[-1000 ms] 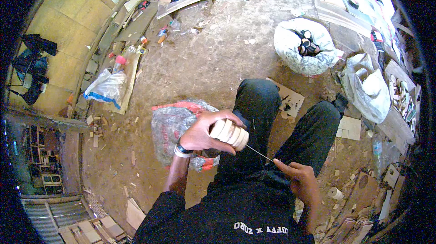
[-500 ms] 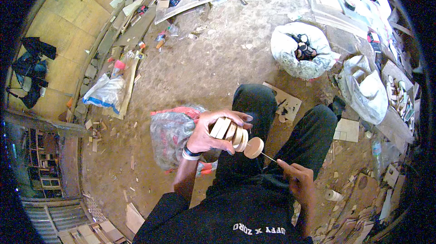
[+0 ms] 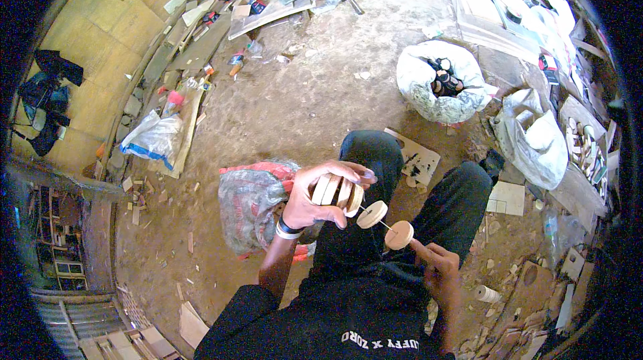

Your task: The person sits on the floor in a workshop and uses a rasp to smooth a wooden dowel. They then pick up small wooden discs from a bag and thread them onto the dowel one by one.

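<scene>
My left hand (image 3: pixel 311 199) is wrapped round a row of several round wooden discs (image 3: pixel 328 190), thumb below and fingers above. A thin rod (image 3: pixel 387 225) comes out of this row toward my right hand. Two pale discs sit apart along it: a middle disc (image 3: pixel 372 214) and an outer disc (image 3: pixel 400 235). My right hand (image 3: pixel 439 261) is closed at the rod's outer end, its fingertips against or just behind the outer disc. That disc hides the gripped end. Both hands are above my lap, in front of my dark trousers (image 3: pixel 445 209).
A grey and red sack (image 3: pixel 251 207) lies left of my legs. Ahead right stands an open white sack (image 3: pixel 416 82) of dark-edged pieces; beside it lies another white sack (image 3: pixel 536 139). A board with holes (image 3: pixel 418 159) lies beyond my knees. Wood scraps litter the dirt floor (image 3: pixel 301 112).
The outer disc has slid along the rod to my right hand. A second disc has come away from the row in my left hand and now sits partway along the rod.
</scene>
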`<state>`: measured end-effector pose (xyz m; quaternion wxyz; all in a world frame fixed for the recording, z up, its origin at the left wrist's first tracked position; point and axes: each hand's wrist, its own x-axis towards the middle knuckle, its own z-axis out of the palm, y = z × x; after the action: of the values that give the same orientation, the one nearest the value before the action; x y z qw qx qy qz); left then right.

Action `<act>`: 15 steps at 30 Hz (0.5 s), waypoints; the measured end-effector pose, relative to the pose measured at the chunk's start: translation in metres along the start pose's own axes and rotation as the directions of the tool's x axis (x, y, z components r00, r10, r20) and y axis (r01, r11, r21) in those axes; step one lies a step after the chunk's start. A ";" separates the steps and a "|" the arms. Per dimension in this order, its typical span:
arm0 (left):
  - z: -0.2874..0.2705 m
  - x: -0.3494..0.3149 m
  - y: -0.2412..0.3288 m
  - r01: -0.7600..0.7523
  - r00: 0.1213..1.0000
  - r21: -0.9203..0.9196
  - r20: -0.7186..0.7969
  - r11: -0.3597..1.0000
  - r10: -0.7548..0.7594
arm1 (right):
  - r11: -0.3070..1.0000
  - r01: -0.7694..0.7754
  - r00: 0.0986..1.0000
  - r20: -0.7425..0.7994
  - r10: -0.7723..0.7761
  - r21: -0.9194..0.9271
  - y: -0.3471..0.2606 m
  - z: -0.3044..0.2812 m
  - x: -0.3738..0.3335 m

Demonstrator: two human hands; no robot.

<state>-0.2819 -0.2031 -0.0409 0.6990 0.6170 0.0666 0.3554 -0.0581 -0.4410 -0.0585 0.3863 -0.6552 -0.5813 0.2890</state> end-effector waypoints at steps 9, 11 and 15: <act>0.000 0.008 0.016 0.083 0.990 0.150 0.096 0.985 -0.099 | 0.997 -0.071 0.992 0.101 0.073 -0.020 0.000 -0.003 -0.001; 0.000 0.013 0.020 0.077 0.980 0.243 0.161 0.967 -0.119 | 0.995 -0.096 0.991 0.095 0.095 0.002 0.000 -0.003 -0.002; 0.017 0.013 0.016 0.106 0.990 -0.062 0.101 0.992 -0.099 | 0.994 -0.094 0.994 0.061 0.090 0.054 0.001 -0.002 -0.003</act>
<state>-0.2701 -0.2097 -0.0176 0.7390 0.6056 0.0521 0.2904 -0.0566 -0.4444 -0.0589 0.3739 -0.6615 -0.5530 0.3417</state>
